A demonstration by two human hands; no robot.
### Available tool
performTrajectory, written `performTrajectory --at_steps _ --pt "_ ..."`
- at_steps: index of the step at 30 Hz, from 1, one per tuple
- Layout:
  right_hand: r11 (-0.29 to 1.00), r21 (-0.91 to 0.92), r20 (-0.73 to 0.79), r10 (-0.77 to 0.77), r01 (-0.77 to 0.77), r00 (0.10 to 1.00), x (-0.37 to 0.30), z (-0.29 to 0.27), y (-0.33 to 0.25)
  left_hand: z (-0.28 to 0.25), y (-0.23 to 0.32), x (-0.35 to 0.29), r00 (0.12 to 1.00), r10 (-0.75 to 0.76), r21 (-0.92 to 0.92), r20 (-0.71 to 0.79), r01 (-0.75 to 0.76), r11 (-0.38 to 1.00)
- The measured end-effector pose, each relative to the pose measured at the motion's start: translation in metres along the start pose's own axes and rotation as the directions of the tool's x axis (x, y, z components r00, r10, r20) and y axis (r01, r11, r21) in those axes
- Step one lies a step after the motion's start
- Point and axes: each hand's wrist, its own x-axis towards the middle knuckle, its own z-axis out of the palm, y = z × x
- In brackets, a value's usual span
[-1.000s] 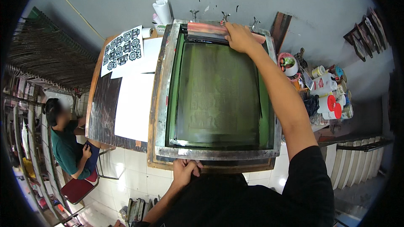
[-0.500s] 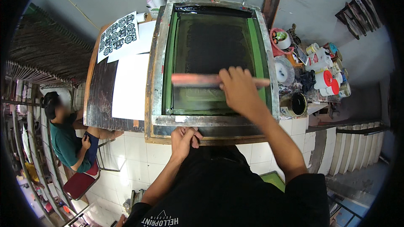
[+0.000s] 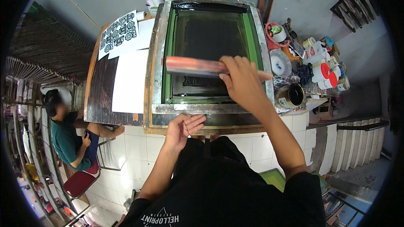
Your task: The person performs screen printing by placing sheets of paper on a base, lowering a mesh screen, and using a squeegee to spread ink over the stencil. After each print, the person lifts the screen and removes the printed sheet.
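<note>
My right hand (image 3: 244, 77) is closed round a long squeegee (image 3: 189, 64) with a reddish handle, held crosswise and slightly tilted over the screen. The blade is blurred, and I cannot tell whether it touches the mesh. Beneath it lies a screen-printing frame (image 3: 189, 109), metal-edged, with green strips along the mesh sides. Dark ink covers the mesh (image 3: 210, 29), with a thick glossy band at the far end and a thin line at the near end. My left hand (image 3: 184, 128), palm up and fingers stretched, is at the frame's near edge, holding nothing.
White sheets (image 3: 130, 82) and a printed sheet (image 3: 120, 33) lie on the table at left. At right stand an ink can (image 3: 292, 96), a plastic bowl (image 3: 278, 64) and several tubs and bottles. A person (image 3: 71, 134) sits at left on a red chair.
The squeegee has shifted slightly away from me and tilted, its left end farther off. My left hand has opened from curled fingers. More dark ink shows on the near mesh.
</note>
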Motion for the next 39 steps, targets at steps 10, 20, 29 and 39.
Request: performTrajectory --at_steps 10,20,29,39 --pt "0.995 0.072 0.3 0.046 -0.071 0.953 -0.02 0.025 0.015 0.0 -0.016 -0.007 0.999 0.009 -0.322 0.034 0.003 0.947" --pt "0.997 -0.072 0.221 0.005 0.011 0.975 -0.038 0.049 0.006 0.005 -0.021 -0.033 0.993 0.056 -0.448 0.101 -0.005 0.894" --pt "0.999 -0.018 0.215 0.038 -0.035 0.976 -0.029 0.03 0.003 0.002 -0.017 -0.032 0.996 0.056 -0.514 0.075 -0.009 0.858" --pt "1.0 -0.021 0.316 0.026 -0.02 0.948 -0.035 0.05 0.006 -0.006 -0.021 -0.023 0.999 0.028 -0.525 0.03 -0.009 0.851"
